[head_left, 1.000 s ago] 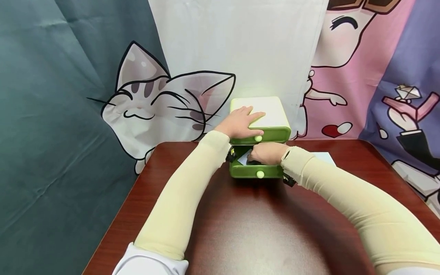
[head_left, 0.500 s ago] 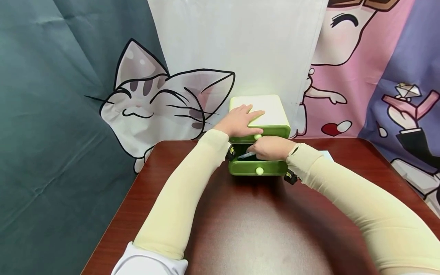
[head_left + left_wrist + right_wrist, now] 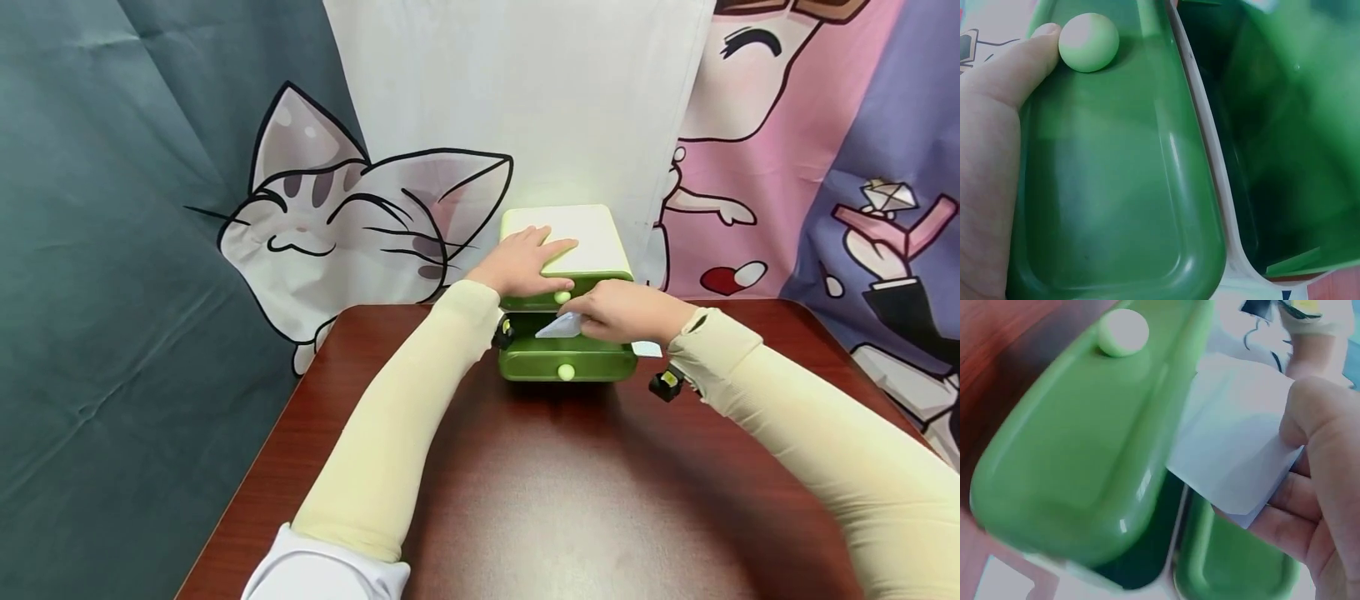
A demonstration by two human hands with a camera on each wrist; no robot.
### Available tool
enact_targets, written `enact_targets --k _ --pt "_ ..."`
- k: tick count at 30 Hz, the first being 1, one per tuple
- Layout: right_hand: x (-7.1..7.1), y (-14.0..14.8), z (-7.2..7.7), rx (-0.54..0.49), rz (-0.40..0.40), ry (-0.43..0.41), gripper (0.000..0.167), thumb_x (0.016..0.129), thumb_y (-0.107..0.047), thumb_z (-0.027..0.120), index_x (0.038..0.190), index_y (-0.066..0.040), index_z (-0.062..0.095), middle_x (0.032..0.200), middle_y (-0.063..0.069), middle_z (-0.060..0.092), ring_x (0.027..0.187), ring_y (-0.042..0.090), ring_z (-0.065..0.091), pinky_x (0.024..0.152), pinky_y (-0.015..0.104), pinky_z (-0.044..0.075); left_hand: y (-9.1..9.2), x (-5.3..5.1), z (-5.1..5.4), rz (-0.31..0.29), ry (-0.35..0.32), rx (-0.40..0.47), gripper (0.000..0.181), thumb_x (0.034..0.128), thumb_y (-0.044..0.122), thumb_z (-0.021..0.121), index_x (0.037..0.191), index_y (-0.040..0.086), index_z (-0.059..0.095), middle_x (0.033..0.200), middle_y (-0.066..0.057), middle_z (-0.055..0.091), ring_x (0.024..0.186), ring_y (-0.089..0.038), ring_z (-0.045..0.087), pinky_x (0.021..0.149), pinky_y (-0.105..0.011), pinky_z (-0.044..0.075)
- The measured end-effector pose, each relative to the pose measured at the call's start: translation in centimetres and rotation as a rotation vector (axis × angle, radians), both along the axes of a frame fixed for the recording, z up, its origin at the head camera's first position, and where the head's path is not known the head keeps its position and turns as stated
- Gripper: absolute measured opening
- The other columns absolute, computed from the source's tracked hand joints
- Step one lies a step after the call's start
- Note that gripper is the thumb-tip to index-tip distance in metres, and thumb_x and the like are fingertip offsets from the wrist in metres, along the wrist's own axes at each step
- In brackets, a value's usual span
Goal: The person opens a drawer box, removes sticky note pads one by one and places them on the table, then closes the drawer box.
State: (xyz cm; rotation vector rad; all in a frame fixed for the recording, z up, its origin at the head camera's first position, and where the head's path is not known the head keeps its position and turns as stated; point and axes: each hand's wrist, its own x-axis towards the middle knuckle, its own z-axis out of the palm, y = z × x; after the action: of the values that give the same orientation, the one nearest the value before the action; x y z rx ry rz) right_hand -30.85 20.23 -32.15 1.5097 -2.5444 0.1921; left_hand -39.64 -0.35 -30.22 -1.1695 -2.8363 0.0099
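Observation:
A small green chest with a white top (image 3: 577, 237) and two drawers stands on the table. My left hand (image 3: 521, 265) lies spread on its top, the thumb reaching down the upper drawer front (image 3: 1104, 181) beside the round knob (image 3: 1089, 42). That upper drawer is closed. Below, the lower drawer (image 3: 525, 365) is pulled out. My right hand (image 3: 633, 311) pinches a folded piece of white paper (image 3: 1235, 434) between thumb and fingers, just above the open drawer. In the left wrist view, the drawer's inside (image 3: 1297, 125) shows dark green.
Another white paper (image 3: 647, 349) lies on the dark red-brown table (image 3: 555, 500), right of the chest and partly hidden by my right hand. A printed cartoon cloth (image 3: 585, 100) hangs behind the table.
My right hand has lifted the folded paper up out of the lower drawer and shifted right. The left hand stays on the chest's top.

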Motion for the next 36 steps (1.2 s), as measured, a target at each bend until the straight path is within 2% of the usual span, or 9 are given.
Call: enact_targets --k 3,8,15,17,22,28,32,36 --pt "0.2 1.2 0.4 -0.035 -0.019 -0.021 0.025 0.088 0.001 0.058 0.108 -0.003 0.072 0.061 -0.014 0.045 0.053 0.000 0.037 0.053 0.024 0.039 0.0 0.0 -0.1 0.003 -0.013 0.001 0.077 0.0941 0.074 0.045 0.160 0.039 0.026 0.165 -0.015 0.023 0.152 -0.035 0.020 0.124 -0.045 0.016" --pt "0.6 3.1 1.1 -0.092 -0.067 0.003 0.019 0.088 0.002 0.057 0.098 -0.006 0.071 0.058 -0.016 0.039 0.051 -0.002 0.034 0.050 0.023 0.034 -0.1 0.1 0.0 0.009 -0.019 0.000 0.078 0.0936 0.075 0.044 0.160 0.040 0.025 0.166 -0.014 0.022 0.153 -0.034 0.018 0.124 -0.044 0.014" --pt "1.1 5.6 1.4 -0.224 -0.119 0.069 0.020 0.084 0.002 0.058 0.086 -0.015 0.068 0.061 -0.019 0.049 0.053 -0.004 0.038 0.048 0.022 0.034 -0.1 -0.1 -0.1 0.003 -0.011 -0.004 0.078 0.0935 0.076 0.043 0.161 0.041 0.024 0.166 -0.013 0.022 0.153 -0.034 0.018 0.124 -0.044 0.014" --pt "1.2 6.3 1.6 -0.242 -0.147 0.077 0.020 0.084 0.002 0.057 0.080 -0.017 0.065 0.060 -0.017 0.045 0.052 -0.002 0.037 0.048 0.022 0.034 -0.1 -0.1 -0.1 0.002 -0.007 -0.005 0.078 0.0935 0.076 0.043 0.161 0.041 0.023 0.166 -0.013 0.022 0.153 -0.034 0.018 0.124 -0.044 0.013" --pt "1.3 7.7 1.8 -0.257 -0.244 0.031 0.025 0.089 0.000 0.056 0.078 -0.022 0.060 0.059 -0.017 0.048 0.053 0.002 0.042 0.051 0.022 0.038 -0.1 -0.1 -0.2 0.002 -0.006 0.000 0.078 0.0937 0.075 0.043 0.161 0.042 0.023 0.166 -0.013 0.021 0.153 -0.033 0.017 0.124 -0.044 0.012" --pt "1.2 9.4 0.6 -0.361 -0.364 -0.018 0.017 0.091 -0.001 0.059 0.089 -0.015 0.068 0.067 -0.009 0.061 0.058 0.004 0.051 0.055 0.019 0.042 -0.2 0.0 -0.2 0.000 -0.016 0.011 0.078 0.0936 0.075 0.045 0.161 0.040 0.024 0.166 -0.013 0.021 0.153 -0.033 0.016 0.124 -0.044 0.013" --pt "1.3 10.7 -1.0 -0.461 -0.475 -0.072 0.013 0.093 -0.004 0.060 0.098 -0.009 0.071 0.077 0.000 0.071 0.062 0.004 0.057 0.056 0.016 0.045 -0.2 0.1 -0.2 -0.006 -0.022 0.015 0.078 0.0937 0.075 0.045 0.161 0.040 0.024 0.167 -0.013 0.020 0.153 -0.034 0.016 0.124 -0.045 0.012" --pt "1.0 11.7 -2.8 -0.540 -0.569 -0.130 0.014 0.097 -0.008 0.058 0.102 -0.007 0.070 0.080 0.006 0.072 0.060 0.005 0.058 0.053 0.018 0.046 -0.2 0.1 -0.1 -0.004 -0.018 0.020 0.078 0.0940 0.074 0.045 0.161 0.040 0.025 0.166 -0.013 0.020 0.153 -0.033 0.017 0.124 -0.045 0.013"
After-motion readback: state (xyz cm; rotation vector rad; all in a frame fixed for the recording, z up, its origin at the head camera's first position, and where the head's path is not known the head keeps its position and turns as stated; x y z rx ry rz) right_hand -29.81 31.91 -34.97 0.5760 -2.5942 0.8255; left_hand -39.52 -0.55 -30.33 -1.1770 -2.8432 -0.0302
